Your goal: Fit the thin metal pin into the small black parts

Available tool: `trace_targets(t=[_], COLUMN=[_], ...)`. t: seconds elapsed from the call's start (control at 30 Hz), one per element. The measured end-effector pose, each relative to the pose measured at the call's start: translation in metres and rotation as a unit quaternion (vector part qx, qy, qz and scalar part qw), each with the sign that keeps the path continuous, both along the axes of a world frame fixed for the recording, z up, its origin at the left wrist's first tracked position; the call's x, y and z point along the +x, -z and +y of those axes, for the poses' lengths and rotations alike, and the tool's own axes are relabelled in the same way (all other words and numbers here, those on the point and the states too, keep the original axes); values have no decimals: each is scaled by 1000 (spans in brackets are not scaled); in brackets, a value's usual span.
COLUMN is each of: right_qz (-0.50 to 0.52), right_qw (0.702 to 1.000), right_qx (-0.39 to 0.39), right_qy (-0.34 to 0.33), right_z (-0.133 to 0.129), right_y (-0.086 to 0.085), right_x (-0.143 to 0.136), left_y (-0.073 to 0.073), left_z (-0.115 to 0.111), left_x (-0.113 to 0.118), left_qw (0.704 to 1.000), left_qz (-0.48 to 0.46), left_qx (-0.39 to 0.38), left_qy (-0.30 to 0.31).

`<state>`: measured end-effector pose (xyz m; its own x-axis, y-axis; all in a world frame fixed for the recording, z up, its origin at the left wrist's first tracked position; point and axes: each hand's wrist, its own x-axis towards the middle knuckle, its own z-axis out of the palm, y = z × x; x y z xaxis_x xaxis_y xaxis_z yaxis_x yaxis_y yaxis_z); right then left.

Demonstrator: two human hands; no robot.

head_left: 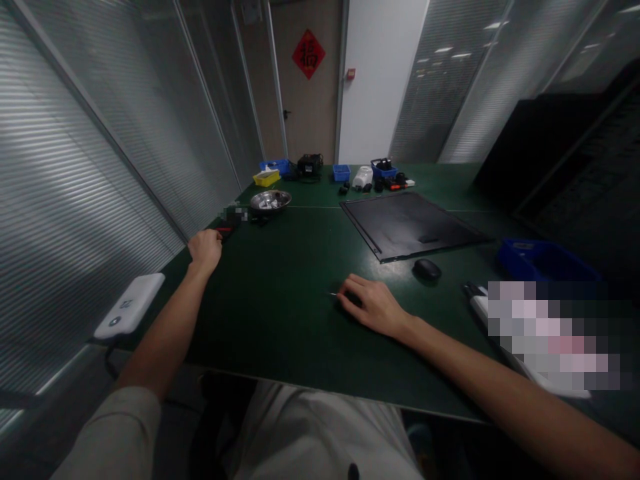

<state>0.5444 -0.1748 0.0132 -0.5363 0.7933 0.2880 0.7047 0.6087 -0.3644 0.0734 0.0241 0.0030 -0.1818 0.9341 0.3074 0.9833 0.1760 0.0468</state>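
My left hand is at the table's left edge, its fingers closed at the near end of a dark object with a red part; what they grip is too small to make out. Over the middle of the green table, my right hand has thumb and index finger pinched on a small thin metallic piece that points left. To the right of that hand sits a black mouse. Beyond my left hand stands a metal bowl with small pieces in it.
A black mat lies right of centre. Blue bins, a yellow tray and a black device stand at the back. A blue bin is at the right, a white device at the left edge.
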Motion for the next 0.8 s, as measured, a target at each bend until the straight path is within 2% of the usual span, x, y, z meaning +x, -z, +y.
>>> trace_targets(t=[0.1,0.2,0.27,0.3,0.37,0.43,0.53,0.6,0.67,0.8], right_qz=[-1,-2,-1,0,1,1,1,3,-1,-23], right_qw=[1000,1000,1000,1000,1000,1000,1000,1000,999,999], right_qx=[-3,-5,-5,-6,-6,-5,0,1,1,-6], right_qy=[0,3,3,2,2,7,17,25,32,38], right_z=[0,0,1,1,2,2,2,2,2,2], right_y=[0,1,1,2,2,2,3,4,4,2], right_x=[0,0,1,1,1,1,0,-1,-1,-1], left_y=[-4,-13,-20,-23,-26,-26,-22,-20,-18,-17], left_z=[-4,-12,-20,-27,-45,-69,-105,-124,-133,-135], left_x=[4,21,45,61,99,140,189,206,212,211], left_qw=[1000,999,992,983,943,879,794,770,765,747], left_qz=[5,-10,-59,-95,-171,-225,-233,-212,-204,-250], left_qx=[-1,12,18,13,-12,-58,-91,-93,-91,-107], left_qy=[9,43,107,158,284,417,554,595,604,607])
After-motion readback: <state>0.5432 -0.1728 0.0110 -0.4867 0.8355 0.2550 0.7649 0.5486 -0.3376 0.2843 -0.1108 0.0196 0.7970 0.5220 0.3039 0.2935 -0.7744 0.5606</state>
